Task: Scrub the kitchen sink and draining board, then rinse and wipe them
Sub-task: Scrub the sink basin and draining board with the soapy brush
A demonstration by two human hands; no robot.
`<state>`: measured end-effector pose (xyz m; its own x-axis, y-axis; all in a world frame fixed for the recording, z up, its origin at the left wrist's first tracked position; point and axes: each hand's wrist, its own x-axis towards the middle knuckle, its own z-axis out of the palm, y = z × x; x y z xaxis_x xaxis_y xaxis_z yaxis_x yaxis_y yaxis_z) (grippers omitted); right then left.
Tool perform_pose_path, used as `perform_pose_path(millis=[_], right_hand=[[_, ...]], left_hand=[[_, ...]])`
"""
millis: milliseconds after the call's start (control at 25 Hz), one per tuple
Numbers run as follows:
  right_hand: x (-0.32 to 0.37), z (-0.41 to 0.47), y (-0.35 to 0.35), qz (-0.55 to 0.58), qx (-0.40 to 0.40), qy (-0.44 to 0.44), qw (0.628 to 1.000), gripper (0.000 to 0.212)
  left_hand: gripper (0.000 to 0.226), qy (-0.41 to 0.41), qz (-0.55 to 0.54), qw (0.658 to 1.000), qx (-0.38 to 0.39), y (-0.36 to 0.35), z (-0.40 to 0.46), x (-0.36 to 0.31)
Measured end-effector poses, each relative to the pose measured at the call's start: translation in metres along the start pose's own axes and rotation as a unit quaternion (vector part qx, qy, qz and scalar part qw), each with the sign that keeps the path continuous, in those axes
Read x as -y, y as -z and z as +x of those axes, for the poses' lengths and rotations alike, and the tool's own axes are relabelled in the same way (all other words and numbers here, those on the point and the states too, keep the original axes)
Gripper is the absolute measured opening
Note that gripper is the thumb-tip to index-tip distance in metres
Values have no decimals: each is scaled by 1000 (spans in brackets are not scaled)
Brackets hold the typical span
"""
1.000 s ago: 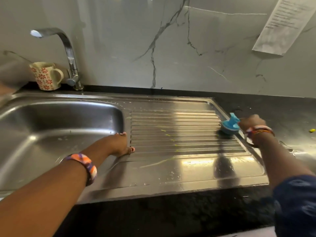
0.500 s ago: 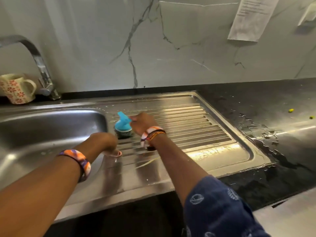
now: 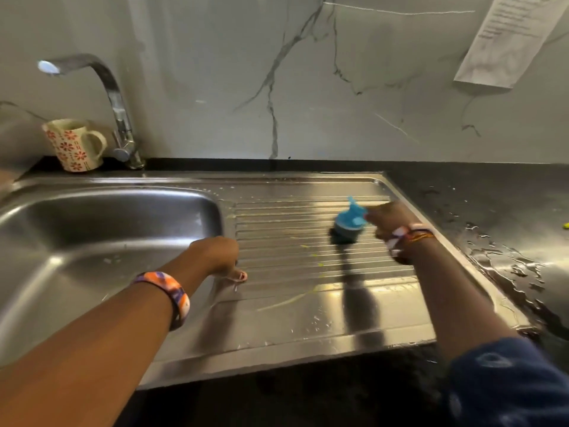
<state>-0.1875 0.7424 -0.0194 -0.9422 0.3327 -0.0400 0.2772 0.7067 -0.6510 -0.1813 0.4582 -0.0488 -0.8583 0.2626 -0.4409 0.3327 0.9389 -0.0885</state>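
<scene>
Right of centre in the frame, a blue-handled scrubbing brush [image 3: 349, 224] stands with its dark head down on the ribbed part of the steel draining board [image 3: 308, 318], toward the far right end of the ribs. The right hand [image 3: 389, 218] grips the brush handle from the right side, fingers curled round it; it is motion-blurred, so the finger layout cannot be told. Woven bracelets [image 3: 406, 237] circle that wrist, and a dark blue patterned sleeve [image 3: 508, 383] fills the lower right corner.

Ribs run bare leftward from the brush to the bowl edge, flecked with a few yellowish specks and a pale streak on the flat apron nearer the viewer. The board's raised rim lies just right of the hand.

The left hand [image 3: 217, 255] rests at the ridge between the draining board and the sink bowl [image 3: 92, 241], fingers bent downward against the steel and holding nothing; an orange and purple bangle [image 3: 172, 292] sits on the forearm.

Beyond the rim, the black worktop [image 3: 492, 195] carries pooled water at the right. At upper left a chrome tap [image 3: 114, 103] arches over the bowl, with a floral mug [image 3: 74, 144] just beside its base. A paper notice [image 3: 505, 38] hangs on the marble-patterned wall [image 3: 338, 87] at upper right.
</scene>
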Motion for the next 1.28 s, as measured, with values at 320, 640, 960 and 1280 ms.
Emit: perform_pose_path(millis=[320,640,960,1280], right_hand=[[75,-30,-95,-39,88,160,982,34],[-63,8,56,-56,-106,-83,989,35],[68,-47,-103,15,30,151,988,33],[-1,-10,-19,-27,5,55,998,34]], left_hand=[[57,-7,47,998,33,16,15,-4],[57,9,2,1000,-17,11,8,-1],[41,-6,-21,1000,-17,8,9,5],[53,4,-41,998,-43,-2,2,8]])
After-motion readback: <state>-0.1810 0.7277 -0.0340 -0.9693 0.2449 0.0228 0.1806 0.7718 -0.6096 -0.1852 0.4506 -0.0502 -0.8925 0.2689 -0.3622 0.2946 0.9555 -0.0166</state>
